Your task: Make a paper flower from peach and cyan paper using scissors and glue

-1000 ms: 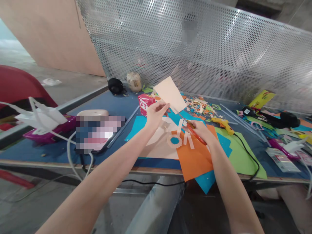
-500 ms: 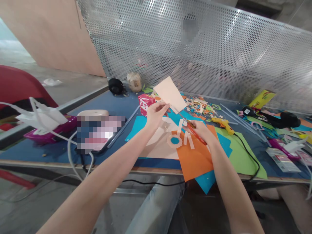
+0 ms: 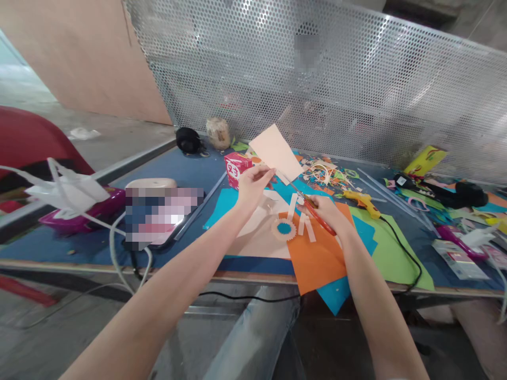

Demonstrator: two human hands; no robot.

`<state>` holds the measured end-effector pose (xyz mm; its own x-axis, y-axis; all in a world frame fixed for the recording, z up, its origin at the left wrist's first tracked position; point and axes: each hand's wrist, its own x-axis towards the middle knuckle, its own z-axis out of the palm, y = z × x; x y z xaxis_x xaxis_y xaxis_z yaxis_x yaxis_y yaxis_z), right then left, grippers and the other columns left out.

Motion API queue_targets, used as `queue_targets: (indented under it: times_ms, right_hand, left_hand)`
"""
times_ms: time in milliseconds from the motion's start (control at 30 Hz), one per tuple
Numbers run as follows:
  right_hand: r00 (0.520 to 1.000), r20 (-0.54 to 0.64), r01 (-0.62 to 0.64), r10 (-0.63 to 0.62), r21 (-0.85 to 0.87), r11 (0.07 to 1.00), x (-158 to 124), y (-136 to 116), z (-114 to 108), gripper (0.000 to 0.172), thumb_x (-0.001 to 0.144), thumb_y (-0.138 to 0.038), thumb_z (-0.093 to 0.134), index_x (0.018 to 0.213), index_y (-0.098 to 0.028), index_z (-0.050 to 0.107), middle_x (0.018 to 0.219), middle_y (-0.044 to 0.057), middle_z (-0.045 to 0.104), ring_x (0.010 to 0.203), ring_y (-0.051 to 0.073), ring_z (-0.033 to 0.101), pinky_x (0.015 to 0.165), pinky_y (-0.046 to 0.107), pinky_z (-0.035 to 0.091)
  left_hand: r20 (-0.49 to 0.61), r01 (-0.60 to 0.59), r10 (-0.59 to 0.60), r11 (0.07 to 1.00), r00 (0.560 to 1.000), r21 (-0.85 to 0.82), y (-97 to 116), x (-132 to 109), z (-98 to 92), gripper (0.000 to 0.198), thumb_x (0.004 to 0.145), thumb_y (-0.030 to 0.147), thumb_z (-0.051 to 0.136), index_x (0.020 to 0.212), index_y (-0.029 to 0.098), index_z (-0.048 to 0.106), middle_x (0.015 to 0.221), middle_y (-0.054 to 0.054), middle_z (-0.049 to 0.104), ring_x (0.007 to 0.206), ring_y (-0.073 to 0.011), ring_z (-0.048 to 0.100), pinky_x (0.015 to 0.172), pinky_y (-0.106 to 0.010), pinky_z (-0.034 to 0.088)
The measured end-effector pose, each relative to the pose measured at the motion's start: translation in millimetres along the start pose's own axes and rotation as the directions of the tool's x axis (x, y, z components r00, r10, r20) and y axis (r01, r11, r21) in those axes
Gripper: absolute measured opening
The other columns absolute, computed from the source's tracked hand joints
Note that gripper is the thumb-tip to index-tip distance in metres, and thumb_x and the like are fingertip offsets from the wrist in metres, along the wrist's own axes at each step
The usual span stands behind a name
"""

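Observation:
A pale peach sheet of paper (image 3: 276,150) is pinched by its lower corner in my left hand (image 3: 255,182). My right hand (image 3: 322,208) is closed on red-handled scissors (image 3: 317,215), whose blades lie at the lower edge of that sheet. Below the hands a notched paper ring (image 3: 283,229) with a blue centre rests across peach paper (image 3: 253,240) and orange paper (image 3: 317,258). Several short pale strips (image 3: 309,229) lie just to the right of the ring. Blue paper (image 3: 336,295) sticks out from under the orange sheet, past the table's front edge.
A yellow glue gun (image 3: 362,202) with a black cord lies on the right beside green paper (image 3: 400,253). Paper scraps (image 3: 325,171) are heaped at the back. A red box (image 3: 236,166) stands behind my left hand. On the left are a tablet-like device (image 3: 164,216) and white cables (image 3: 114,253).
Almost nothing differs. Both hands, the sheet and the scissors stay in nearly the same place.

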<state>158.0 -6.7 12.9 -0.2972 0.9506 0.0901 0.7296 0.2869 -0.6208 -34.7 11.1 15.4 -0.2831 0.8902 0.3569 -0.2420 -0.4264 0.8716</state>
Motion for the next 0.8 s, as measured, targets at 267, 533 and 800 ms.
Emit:
queue_targets:
  times_ms: [267,533,800]
  right_hand:
    - [1.0,-0.011,0.006,-0.006,0.009,1.0,0.6,1.7,1.1,0.043,0.064,-0.059,0.053,0.067,-0.017,0.054,0.063,-0.002,0.046,0.057,0.01,0.041,0.053,0.022,0.031]
    - [1.0,-0.022,-0.008,0.008,-0.012,1.0,-0.1,1.6,1.5,0.043,0.064,-0.06,0.053,0.064,-0.017,0.051,0.061,-0.003,0.044,0.057,0.009,0.039,0.053,0.022,0.03]
    - [0.998,-0.06,-0.02,0.018,-0.044,0.999,-0.3,-1.0,0.1,0.045,0.063,-0.062,0.053,0.06,-0.017,0.049,0.059,-0.003,0.041,0.055,0.009,0.036,0.051,0.021,0.028]
  left_hand:
    - [-0.001,0.005,-0.005,1.0,1.0,-0.007,0.0,-0.2,0.4,0.017,0.058,0.028,0.069,0.065,0.014,0.063,0.055,0.001,0.058,0.052,-0.0087,0.055,0.044,-0.018,0.043]
    - [0.0,-0.001,0.001,1.0,1.0,-0.02,-0.5,-0.3,0.5,0.017,0.058,0.028,0.07,0.065,0.013,0.064,0.054,0.001,0.059,0.052,-0.0091,0.055,0.043,-0.018,0.043]
    - [0.002,0.023,-0.023,0.999,1.0,-0.024,-1.8,1.6,-0.7,0.019,0.057,0.029,0.071,0.064,0.013,0.063,0.053,0.001,0.058,0.051,-0.009,0.055,0.043,-0.018,0.044]
